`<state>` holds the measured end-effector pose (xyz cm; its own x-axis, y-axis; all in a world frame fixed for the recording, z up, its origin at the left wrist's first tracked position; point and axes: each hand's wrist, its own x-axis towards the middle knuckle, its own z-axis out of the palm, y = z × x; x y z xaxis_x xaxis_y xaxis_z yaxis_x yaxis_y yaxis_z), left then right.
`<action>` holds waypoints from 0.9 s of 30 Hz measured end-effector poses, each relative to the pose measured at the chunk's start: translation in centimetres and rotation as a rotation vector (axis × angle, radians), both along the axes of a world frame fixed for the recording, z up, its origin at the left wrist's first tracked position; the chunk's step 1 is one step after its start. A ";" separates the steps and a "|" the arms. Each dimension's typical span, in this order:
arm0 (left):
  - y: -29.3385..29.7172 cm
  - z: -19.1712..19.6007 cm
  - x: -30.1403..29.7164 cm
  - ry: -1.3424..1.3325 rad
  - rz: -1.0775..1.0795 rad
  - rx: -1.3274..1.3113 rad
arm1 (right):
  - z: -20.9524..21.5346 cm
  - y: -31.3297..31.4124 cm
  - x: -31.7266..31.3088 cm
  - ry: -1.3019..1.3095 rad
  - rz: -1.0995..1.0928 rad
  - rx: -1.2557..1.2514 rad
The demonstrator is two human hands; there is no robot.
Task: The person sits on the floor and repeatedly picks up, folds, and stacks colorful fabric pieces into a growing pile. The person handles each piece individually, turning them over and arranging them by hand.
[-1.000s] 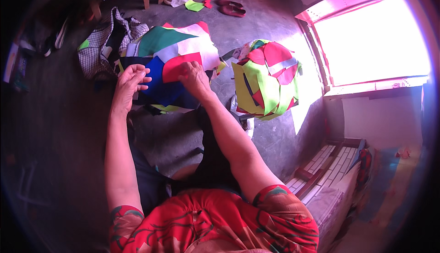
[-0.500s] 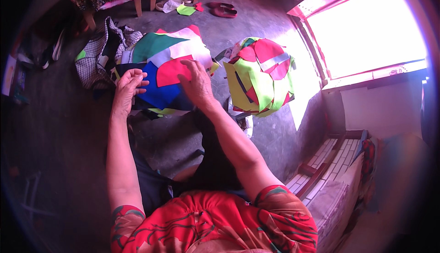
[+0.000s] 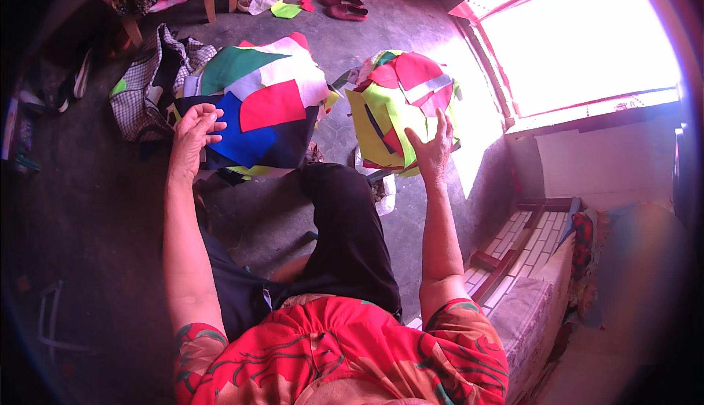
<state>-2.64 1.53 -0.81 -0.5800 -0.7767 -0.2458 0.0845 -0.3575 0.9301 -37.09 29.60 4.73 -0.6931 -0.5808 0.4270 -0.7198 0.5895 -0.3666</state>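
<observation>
Fabric pile (image 3: 257,104) sits upper centre; our left hand (image 3: 194,130) rests on its blue piece (image 3: 242,137), fingers curled, holding nothing. Our right hand (image 3: 433,148) hovers spread, empty, beside the bundle (image 3: 400,104).

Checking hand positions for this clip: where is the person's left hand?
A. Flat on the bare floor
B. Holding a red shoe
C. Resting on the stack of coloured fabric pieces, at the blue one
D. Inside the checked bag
C. The left hand lies on the edge of the fabric stack, fingers on the blue piece; the right hand is raised by the other pile.
</observation>
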 end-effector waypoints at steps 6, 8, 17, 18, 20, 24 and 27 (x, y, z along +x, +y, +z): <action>0.0 0.0 0.0 -0.009 0.004 0.003 | -2.2 0.6 -0.2 -0.161 -0.033 0.230; 0.0 0.0 -0.1 -0.004 0.007 0.005 | -2.5 0.4 -0.1 -0.125 -0.050 0.291; 0.0 -0.2 0.0 -0.076 -0.013 -0.032 | -2.7 1.1 -2.9 -0.135 -0.008 0.330; -0.2 -0.6 0.1 -0.064 -0.015 -0.028 | -2.7 1.0 -2.8 -0.137 -0.024 0.286; -0.3 -0.8 0.2 -0.062 -0.016 -0.021 | -2.4 1.1 -3.1 -0.148 -0.018 0.242; -0.1 -0.3 0.1 -0.093 -0.020 -0.034 | -1.9 1.4 -5.2 -0.110 -0.143 0.233; -0.3 -0.4 0.4 -0.105 -0.019 -0.040 | -1.7 0.7 -6.4 -0.128 -0.266 0.346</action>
